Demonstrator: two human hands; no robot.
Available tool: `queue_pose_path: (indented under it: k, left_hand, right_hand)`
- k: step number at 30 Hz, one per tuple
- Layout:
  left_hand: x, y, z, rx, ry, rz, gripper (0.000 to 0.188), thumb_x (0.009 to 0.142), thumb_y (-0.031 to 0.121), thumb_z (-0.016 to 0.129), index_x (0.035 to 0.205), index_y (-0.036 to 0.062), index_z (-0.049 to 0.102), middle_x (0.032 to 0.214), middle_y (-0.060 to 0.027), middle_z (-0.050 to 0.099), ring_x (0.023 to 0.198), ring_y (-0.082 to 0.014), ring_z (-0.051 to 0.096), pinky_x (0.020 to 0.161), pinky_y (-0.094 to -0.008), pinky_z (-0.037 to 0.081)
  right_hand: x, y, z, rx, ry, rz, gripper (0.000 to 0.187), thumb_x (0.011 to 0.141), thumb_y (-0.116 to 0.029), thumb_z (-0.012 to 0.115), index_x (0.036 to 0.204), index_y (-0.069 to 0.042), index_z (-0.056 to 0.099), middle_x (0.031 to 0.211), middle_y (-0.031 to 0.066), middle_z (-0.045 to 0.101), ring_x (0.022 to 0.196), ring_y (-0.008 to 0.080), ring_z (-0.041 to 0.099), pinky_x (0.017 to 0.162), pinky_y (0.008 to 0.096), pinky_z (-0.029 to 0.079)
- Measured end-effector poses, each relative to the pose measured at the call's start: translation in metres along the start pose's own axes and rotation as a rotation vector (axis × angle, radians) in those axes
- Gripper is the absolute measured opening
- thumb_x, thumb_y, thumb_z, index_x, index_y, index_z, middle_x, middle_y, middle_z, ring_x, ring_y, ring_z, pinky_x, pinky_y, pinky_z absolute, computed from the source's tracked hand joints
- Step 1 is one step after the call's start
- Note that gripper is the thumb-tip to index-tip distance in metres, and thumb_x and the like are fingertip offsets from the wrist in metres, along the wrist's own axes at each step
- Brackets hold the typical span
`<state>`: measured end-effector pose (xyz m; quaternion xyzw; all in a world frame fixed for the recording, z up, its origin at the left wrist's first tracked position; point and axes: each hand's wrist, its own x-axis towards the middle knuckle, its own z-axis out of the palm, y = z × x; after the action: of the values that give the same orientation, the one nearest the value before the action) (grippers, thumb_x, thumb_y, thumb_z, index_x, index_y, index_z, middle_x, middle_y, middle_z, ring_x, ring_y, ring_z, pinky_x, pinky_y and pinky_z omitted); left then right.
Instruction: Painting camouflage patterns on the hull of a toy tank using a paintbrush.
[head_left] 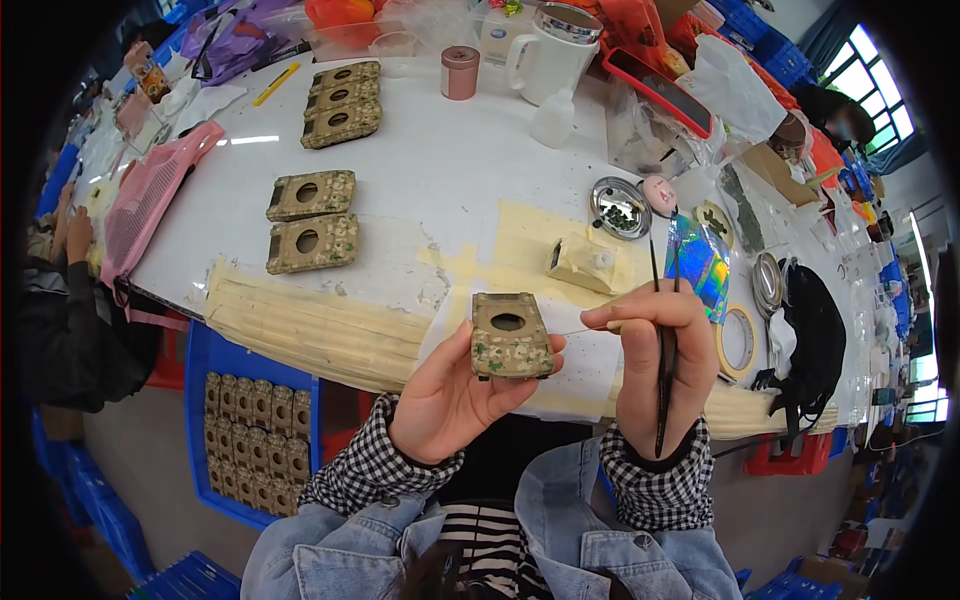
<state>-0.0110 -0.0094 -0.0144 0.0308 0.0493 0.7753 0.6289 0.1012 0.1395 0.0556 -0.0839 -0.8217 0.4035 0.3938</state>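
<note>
My left hand point(432, 405) grips a camouflage-painted model tank hull point(510, 355) by its sides, its round top opening facing up. Just right of it, my right hand point(680, 335) pinches a thin needle tool point(614, 326), whose fine tip points at the hull's right side. Dark tweezers point(661, 415) are also held in that hand, points upward. Whether the needle touches the hull I cannot tell. Beyond the hands stands a tape-covered block point(580, 266) with a whitish lump on top. Behind it, a round metal dish point(597, 207) holds small dark green pieces.
More tank hulls point(312, 243) lie at the left of the white table point(420, 170). A blue crate point(325, 400) with several hulls sits below the edge. Behind are a white mug point(550, 65), a pink jar point(460, 73) and a red-cased phone point(658, 92); at right, a tape roll point(738, 340) and black bag point(808, 335).
</note>
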Motion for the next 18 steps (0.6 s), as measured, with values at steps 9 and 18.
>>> queue_pose_path:
  k: [9, 18]
  left_hand:
    - [-0.001, 0.000, 0.002, 0.083, 0.072, 0.000, 0.059, 0.101, 0.038, 0.028, 0.141, -0.0042, 0.021, 0.137, -0.0284, 0.036, 0.127, -0.0386, 0.040, 0.097, -0.0366, 0.050]
    - [-0.001, -0.001, 0.002, 0.054, 0.061, 0.008, 0.057, 0.101, 0.037, 0.028, 0.140, -0.0039, 0.022, 0.137, -0.0248, 0.038, 0.126, -0.0397, 0.041, 0.096, -0.0373, 0.051]
  right_hand:
    - [-0.005, 0.001, 0.019, 0.237, 0.000, 0.193, 0.003, 0.090, -0.004, 0.057, 0.091, -0.002, 0.057, 0.081, 0.0068, 0.059, 0.069, 0.0132, 0.053, 0.063, 0.0239, 0.042]
    - [-0.004, 0.000, 0.018, 0.197, -0.020, 0.190, 0.003, 0.089, -0.004, 0.059, 0.088, -0.001, 0.057, 0.077, 0.0066, 0.058, 0.067, 0.0139, 0.054, 0.062, 0.0245, 0.042]
